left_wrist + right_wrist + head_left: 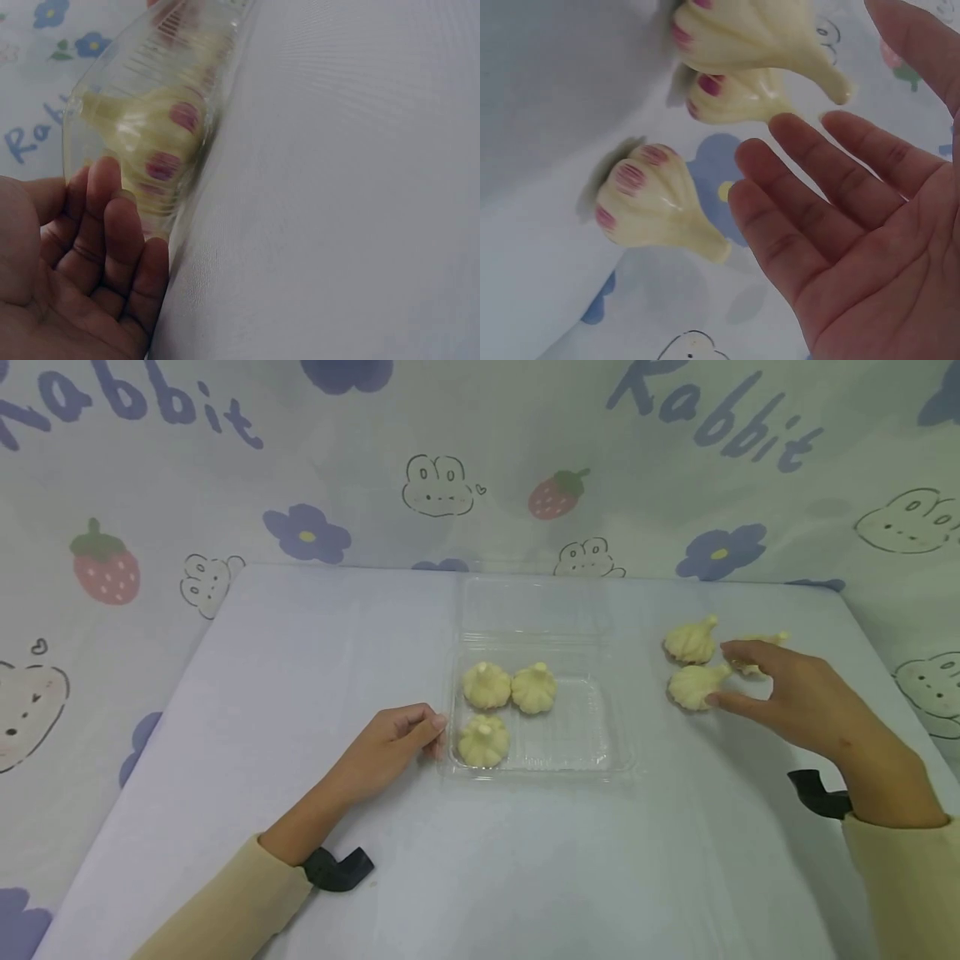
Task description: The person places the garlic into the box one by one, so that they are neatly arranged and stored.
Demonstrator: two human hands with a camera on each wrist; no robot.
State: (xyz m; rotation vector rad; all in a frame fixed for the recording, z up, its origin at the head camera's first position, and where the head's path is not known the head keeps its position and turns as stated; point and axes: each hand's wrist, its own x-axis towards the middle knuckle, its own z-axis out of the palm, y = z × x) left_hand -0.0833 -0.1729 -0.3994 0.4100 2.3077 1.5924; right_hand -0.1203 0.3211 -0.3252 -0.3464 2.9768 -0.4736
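Note:
A clear plastic clamshell box (555, 768) lies with its lid folded back. In its left part sit three pale garlic bulbs, one at the back left (486, 685), one beside it (534, 688) and one in front (483, 741). My left hand (397, 747) pinches the box's left rim; in the left wrist view its fingertips (105, 176) lie against the clear wall. Over at the right, my right hand (802, 693) reaches with thumb and fingers apart around the nearest loose garlic bulb (693, 687). Its straight fingers (840, 172) show a gap to the bulbs in the right wrist view.
Two more garlic bulbs lie behind, one at the back left (690, 642) and one partly hidden by the right hand (750, 670). The transparent lid (534, 606) extends toward the back edge of the white table (315, 635). A printed curtain (510, 435) hangs behind.

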